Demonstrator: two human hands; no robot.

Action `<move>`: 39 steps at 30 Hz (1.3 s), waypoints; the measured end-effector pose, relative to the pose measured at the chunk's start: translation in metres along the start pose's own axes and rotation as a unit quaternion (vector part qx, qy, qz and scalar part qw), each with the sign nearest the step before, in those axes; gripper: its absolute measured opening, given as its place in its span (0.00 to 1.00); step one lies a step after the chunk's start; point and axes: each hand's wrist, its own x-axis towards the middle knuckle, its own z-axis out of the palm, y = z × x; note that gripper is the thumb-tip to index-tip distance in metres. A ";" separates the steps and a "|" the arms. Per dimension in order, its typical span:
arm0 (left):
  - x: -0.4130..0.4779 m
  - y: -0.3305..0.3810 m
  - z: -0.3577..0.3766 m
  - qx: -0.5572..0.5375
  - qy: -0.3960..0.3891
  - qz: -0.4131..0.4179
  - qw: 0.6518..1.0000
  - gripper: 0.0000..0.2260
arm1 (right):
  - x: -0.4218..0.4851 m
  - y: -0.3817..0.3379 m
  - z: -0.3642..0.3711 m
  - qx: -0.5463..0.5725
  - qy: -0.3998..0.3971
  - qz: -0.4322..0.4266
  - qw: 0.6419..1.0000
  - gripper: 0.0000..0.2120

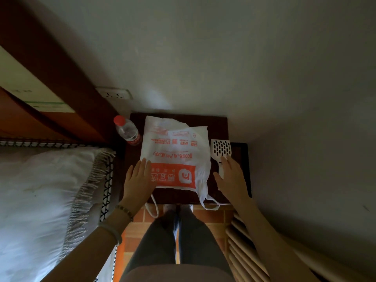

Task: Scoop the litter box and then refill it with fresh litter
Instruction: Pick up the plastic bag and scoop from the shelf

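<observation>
A white plastic bag (177, 157) with orange print lies flat on a dark wooden nightstand (238, 151), its handles hanging over the front edge. My left hand (136, 180) rests flat on the bag's left edge, fingers straight. A white slotted litter scoop (220, 148) lies to the right of the bag. My right hand (231, 176) lies over the scoop's handle, which shows between thumb and forefinger; the fingers look fairly straight. No litter box is in view.
A clear water bottle (127, 130) with a red cap stands at the nightstand's back left. A bed with a white pillow (40, 190) is on the left. A wall socket (115, 94) sits above. Slatted wood (244, 245) leans at the lower right on an orange tile floor.
</observation>
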 end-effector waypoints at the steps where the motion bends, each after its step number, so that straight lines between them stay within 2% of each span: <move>1: 0.006 -0.004 0.008 -0.001 -0.014 -0.009 1.000 0.36 | 0.004 0.005 0.005 -0.003 -0.004 0.007 1.000 0.26; 5: 0.029 -0.011 0.032 -0.009 -0.038 -0.057 0.998 0.33 | 0.020 0.024 0.029 0.009 -0.013 0.040 0.999 0.24; 9: 0.045 -0.012 0.051 -0.063 -0.040 -0.127 0.989 0.31 | 0.035 0.038 0.055 0.024 0.017 0.089 0.996 0.19; 15: 0.058 -0.009 0.073 -0.145 -0.041 -0.201 0.968 0.31 | 0.055 0.055 0.088 0.034 0.012 0.167 0.985 0.25; 21: 0.069 -0.013 0.088 -0.206 -0.044 -0.262 0.942 0.30 | 0.070 0.065 0.105 0.018 -0.005 0.190 0.982 0.24; 24: 0.076 -0.012 0.087 -0.245 -0.047 -0.290 0.924 0.29 | 0.073 0.066 0.111 0.008 -0.011 0.207 0.978 0.23; 31: 0.091 -0.020 0.082 -0.355 -0.043 -0.368 0.858 0.31 | 0.072 0.066 0.118 0.019 -0.031 0.244 0.969 0.18; 36: 0.095 -0.015 0.066 -0.372 -0.061 -0.373 0.848 0.23 | 0.068 0.063 0.107 0.072 0.014 0.260 0.963 0.14; 39: 0.093 -0.005 0.046 -0.434 -0.046 -0.339 0.833 0.13 | 0.062 0.058 0.091 0.101 0.039 0.260 0.959 0.13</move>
